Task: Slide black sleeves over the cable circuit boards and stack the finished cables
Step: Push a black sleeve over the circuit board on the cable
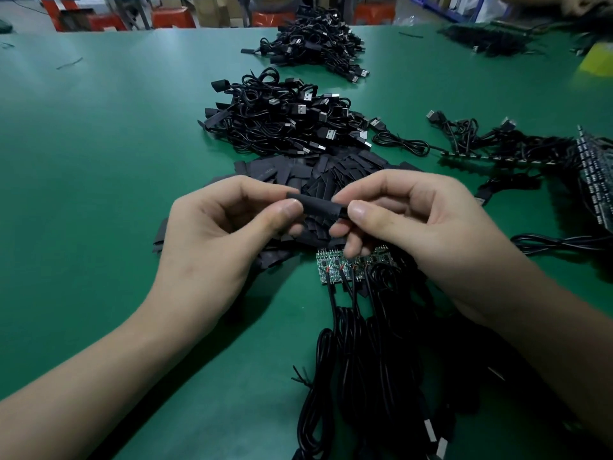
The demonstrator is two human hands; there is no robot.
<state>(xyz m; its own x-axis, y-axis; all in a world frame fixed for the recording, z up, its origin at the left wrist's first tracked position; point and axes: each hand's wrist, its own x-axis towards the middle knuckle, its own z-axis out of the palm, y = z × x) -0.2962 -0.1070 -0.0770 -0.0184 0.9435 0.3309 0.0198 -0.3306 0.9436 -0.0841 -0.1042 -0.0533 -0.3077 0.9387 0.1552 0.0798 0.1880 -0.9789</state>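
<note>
Coiled cables point(351, 360) are lying closest, their bare circuit boards point(331, 265) waiting on the bench point(99, 161). Just above, the left hand point(215, 234) and right hand point(421, 227) are each pinching an end of one black sleeve point(318, 207) between thumb and fingers. Squeezing its mouth round should help a board slide in straight.

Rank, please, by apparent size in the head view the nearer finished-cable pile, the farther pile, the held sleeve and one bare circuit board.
1. nearer pile
2. farther pile, though distance shrinks it, so their true order is unsure
3. held sleeve
4. bare circuit board
</note>
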